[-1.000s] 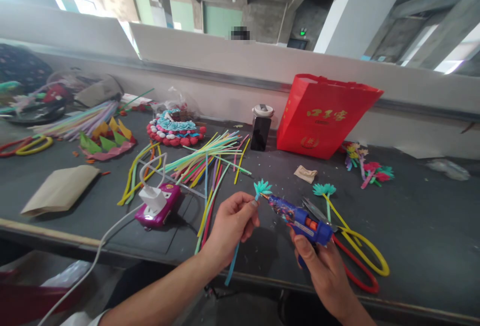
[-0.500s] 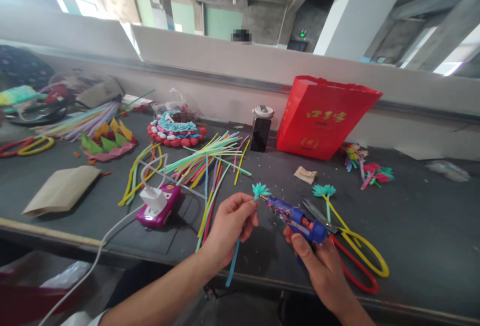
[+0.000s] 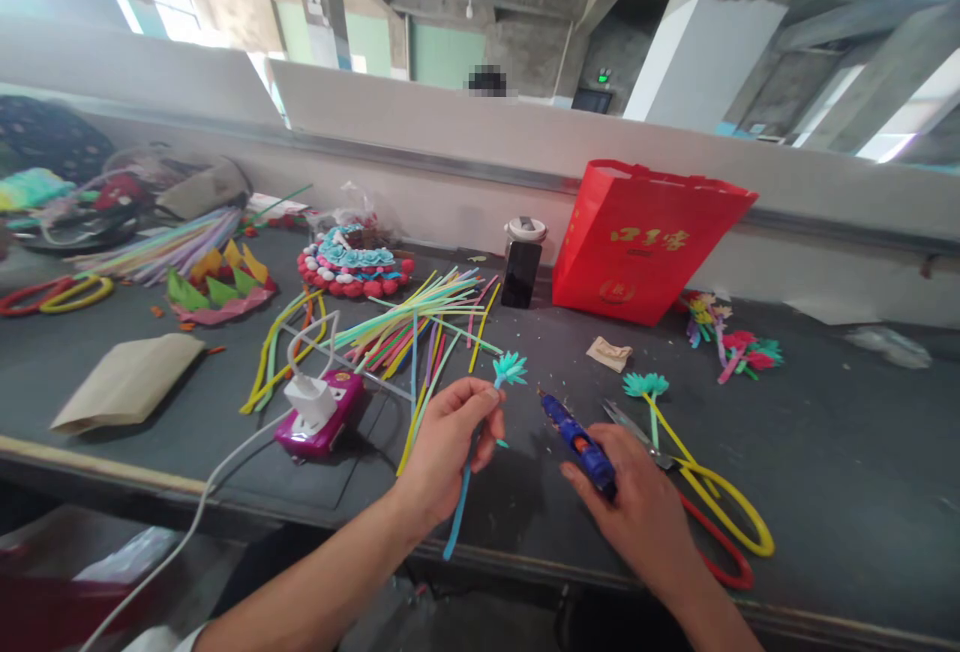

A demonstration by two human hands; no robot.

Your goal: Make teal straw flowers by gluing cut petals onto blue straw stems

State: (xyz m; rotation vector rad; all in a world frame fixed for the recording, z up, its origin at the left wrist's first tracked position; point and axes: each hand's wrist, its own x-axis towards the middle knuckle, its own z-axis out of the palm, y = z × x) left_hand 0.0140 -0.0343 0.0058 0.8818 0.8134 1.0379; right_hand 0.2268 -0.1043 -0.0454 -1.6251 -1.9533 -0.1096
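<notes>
My left hand (image 3: 459, 437) pinches the blue stem of a teal paper flower (image 3: 511, 369); the stem's lower end hangs below my fingers. My right hand (image 3: 637, 502) is around the blue glue gun (image 3: 577, 442), whose nozzle points up and left, apart from the flower. Just right of the gun, scissors (image 3: 724, 507) with red and yellow handles lie on the dark table (image 3: 847, 492). Near their blades rests a second teal flower (image 3: 646, 385).
Loose coloured strips (image 3: 420, 317) lie left of centre, behind a purple power strip (image 3: 322, 417) with a white plug. Further back are a phone (image 3: 521, 274) and a red bag (image 3: 649, 242). A brown paper packet (image 3: 131, 382) lies at the left.
The glue gun's nozzle has moved away from the flower, and my right hand has turned. My left hand has shifted slightly left and up with the flower.
</notes>
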